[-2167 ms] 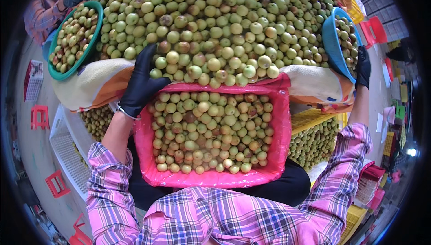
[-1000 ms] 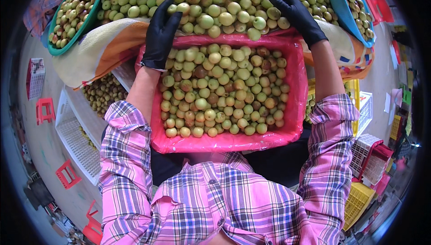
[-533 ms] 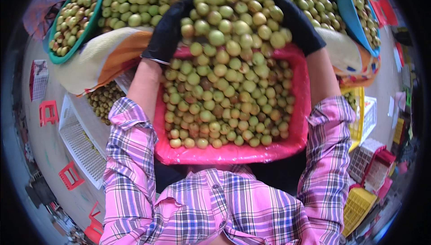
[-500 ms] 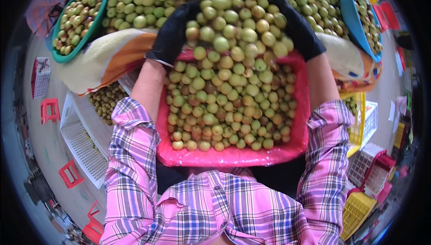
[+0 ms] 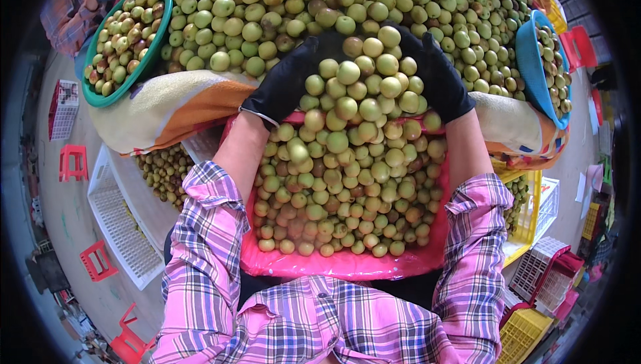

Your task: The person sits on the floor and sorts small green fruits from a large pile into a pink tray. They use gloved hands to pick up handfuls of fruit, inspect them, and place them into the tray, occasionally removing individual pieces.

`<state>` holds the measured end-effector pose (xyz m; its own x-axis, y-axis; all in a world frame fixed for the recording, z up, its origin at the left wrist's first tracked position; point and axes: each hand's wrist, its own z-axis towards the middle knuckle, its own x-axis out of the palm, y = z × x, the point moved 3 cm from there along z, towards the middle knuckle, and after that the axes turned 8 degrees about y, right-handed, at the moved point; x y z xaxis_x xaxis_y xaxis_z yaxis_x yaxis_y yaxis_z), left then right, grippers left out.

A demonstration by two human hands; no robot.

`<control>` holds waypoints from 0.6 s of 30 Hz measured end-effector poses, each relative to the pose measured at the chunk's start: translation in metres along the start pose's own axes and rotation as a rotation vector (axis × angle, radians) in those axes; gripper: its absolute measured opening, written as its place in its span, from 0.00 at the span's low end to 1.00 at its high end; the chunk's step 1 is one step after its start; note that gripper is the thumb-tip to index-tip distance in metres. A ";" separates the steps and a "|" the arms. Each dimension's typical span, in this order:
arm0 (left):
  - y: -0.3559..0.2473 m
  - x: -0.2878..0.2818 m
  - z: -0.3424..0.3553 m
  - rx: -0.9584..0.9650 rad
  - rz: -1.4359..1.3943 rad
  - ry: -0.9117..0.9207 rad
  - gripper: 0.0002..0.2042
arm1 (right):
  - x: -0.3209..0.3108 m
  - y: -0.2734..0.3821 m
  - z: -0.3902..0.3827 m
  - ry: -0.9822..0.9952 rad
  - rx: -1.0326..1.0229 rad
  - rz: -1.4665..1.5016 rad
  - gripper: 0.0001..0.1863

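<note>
My left hand (image 5: pixel 284 84) and my right hand (image 5: pixel 444 77), both in black gloves, are cupped around a cluster of round green-brown jujubes (image 5: pixel 360 87). They hold this cluster between them at the near edge of a large jujube heap (image 5: pixel 234 27). Fruit hides some of the fingers. Below the hands, jujubes run down in a continuous stream into a container lined with glossy pink plastic (image 5: pixel 347 267). It is heaped with jujubes and stands right in front of my body, between my forearms.
A folded cloth (image 5: pixel 143 114) borders the heap. On it sit a green basin (image 5: pixel 169 10) and a blue basin (image 5: pixel 531 80) of jujubes. A white crate (image 5: pixel 123 214) stands left, a yellow crate (image 5: pixel 534 207) right. Red stools (image 5: pixel 98 260) dot the floor. Another person's sleeve (image 5: pixel 73 14) shows far left.
My hands have come closer together, and fewer jujubes lie between them. Jujubes have tumbled down toward the pink-lined container. The whole view has shifted slightly, showing more of the heap.
</note>
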<state>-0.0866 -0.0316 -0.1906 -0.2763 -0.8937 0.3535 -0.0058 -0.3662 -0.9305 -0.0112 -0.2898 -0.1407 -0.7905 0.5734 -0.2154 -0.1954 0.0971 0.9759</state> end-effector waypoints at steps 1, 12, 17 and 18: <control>-0.008 0.014 0.003 -0.041 -0.065 0.012 0.21 | 0.000 0.001 -0.004 -0.023 0.027 -0.104 0.25; -0.020 0.043 0.004 -0.027 0.071 -0.046 0.20 | 0.002 0.002 -0.002 -0.064 0.004 0.478 0.25; -0.023 0.044 0.003 -0.042 0.377 -0.069 0.19 | -0.007 -0.007 -0.006 -0.082 0.011 -0.052 0.22; -0.022 0.045 0.004 -0.049 0.418 -0.066 0.19 | -0.007 -0.007 -0.007 -0.068 -0.006 -0.069 0.21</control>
<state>-0.0952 -0.0645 -0.1542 -0.2027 -0.9779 -0.0512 0.0472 0.0424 -0.9980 -0.0090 -0.3003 -0.1462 -0.7340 0.6193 -0.2789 -0.2516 0.1334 0.9586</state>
